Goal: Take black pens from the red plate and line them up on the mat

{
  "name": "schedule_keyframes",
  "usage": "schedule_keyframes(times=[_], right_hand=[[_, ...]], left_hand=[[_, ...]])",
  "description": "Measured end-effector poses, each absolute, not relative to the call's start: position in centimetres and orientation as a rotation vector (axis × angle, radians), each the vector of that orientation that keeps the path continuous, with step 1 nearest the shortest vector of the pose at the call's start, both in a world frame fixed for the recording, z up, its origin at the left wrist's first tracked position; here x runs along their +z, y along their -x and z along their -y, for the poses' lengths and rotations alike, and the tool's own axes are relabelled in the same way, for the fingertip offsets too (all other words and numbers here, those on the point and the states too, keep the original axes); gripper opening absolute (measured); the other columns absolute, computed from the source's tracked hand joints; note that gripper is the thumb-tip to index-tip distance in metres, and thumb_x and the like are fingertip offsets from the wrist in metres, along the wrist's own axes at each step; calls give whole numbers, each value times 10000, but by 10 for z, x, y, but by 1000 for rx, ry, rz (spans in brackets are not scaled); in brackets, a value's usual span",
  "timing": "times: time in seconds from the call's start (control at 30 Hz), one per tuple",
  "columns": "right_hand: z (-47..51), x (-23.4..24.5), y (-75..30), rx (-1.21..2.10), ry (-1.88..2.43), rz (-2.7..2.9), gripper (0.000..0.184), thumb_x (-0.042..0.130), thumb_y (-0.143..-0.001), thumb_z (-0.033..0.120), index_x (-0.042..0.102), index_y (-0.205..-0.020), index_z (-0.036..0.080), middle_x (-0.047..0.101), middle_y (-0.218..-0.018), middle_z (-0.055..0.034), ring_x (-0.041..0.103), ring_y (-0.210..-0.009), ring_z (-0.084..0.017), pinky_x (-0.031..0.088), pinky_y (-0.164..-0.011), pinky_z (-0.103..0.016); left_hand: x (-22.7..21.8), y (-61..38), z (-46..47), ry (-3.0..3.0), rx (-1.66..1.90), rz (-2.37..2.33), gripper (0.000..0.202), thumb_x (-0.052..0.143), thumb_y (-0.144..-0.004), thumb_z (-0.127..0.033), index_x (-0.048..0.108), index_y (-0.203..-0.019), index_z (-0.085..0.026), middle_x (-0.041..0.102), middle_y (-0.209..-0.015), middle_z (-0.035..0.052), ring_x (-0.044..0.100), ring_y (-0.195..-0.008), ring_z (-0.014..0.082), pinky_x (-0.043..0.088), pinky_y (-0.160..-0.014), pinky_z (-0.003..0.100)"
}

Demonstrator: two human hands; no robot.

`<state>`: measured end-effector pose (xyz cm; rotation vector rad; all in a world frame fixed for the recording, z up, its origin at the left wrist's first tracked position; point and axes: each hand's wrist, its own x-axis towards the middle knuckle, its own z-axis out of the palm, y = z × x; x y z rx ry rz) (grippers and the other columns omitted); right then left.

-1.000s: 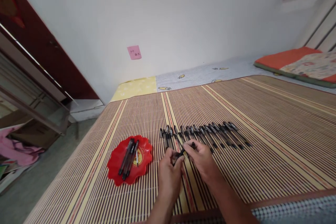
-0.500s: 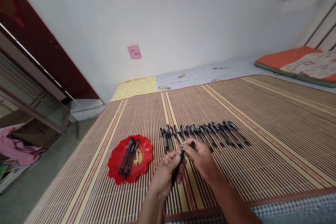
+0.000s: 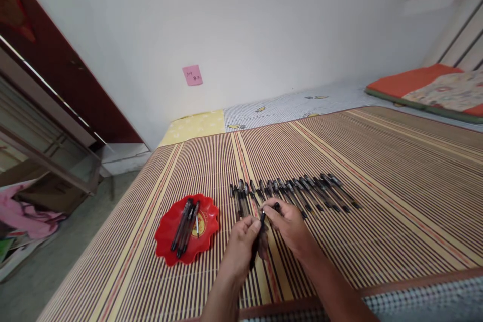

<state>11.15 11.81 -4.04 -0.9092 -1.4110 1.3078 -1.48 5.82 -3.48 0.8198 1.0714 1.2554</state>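
Note:
My left hand (image 3: 239, 251) is closed round a black pen (image 3: 258, 235), whose barrel runs down under my fingers. My right hand (image 3: 289, 225) pinches the top end of that same pen with thumb and forefinger. Both hands hover over a striped bamboo mat (image 3: 377, 161). Just beyond them lies a row of several black pens (image 3: 294, 192), side by side. To the left a red scalloped plate (image 3: 168, 226) holds several more pens (image 3: 184, 226).
A bedsheet (image 3: 279, 105) shows beyond the mat, against a white wall with a pink sticky note (image 3: 192, 75). An orange cushion (image 3: 426, 88) lies at the far right. A dark cabinet (image 3: 56, 75) and floor clutter (image 3: 22, 211) stand left of the bed.
The pen has swung from pointing sideways between my hands to pointing down along my left fingers. My left hand has shifted slightly lower and turned; the right hand has stayed nearly still.

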Motion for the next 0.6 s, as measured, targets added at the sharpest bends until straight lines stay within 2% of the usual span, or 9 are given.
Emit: schedule_keyframes(times=[0.13, 0.27, 0.4, 0.6], right_hand=[[-120, -46, -111, 1410, 871, 1343, 297, 654, -828, 463, 715, -877, 177, 649, -717, -22, 576, -682, -175, 441, -643, -281], [-124, -58, -109, 1348, 952, 1362, 294, 643, -831, 473, 686, -817, 183, 507, -560, 42, 412, -514, -120, 339, -512, -251], [-124, -63, -108, 1352, 917, 1359, 302, 632, -846, 484, 662, -802, 187, 444, -547, 59, 344, -497, -104, 269, -475, -243], [-120, -59, -106, 1592, 801, 1261, 331, 633, -854, 518, 658, -812, 190, 377, -502, 81, 281, -459, -89, 231, -460, -238]], left_hand=[[-36, 13, -58, -726, 1228, -1009, 470, 728, -741, -591, 550, -805, -161, 565, -543, -38, 458, -407, 80, 368, -393, 191], [-35, 12, -57, -860, 1325, -1139, 448, 828, -685, -475, 485, -759, -195, 508, -486, -93, 433, -359, 61, 308, -367, 162], [-37, 15, -57, -797, 1231, -1025, 401, 724, -780, -523, 538, -756, -169, 538, -502, -53, 438, -365, 69, 331, -360, 175], [-36, 17, -56, -668, 1141, -928, 467, 725, -748, -581, 593, -790, -135, 549, -484, -24, 424, -338, 79, 292, -332, 188]])
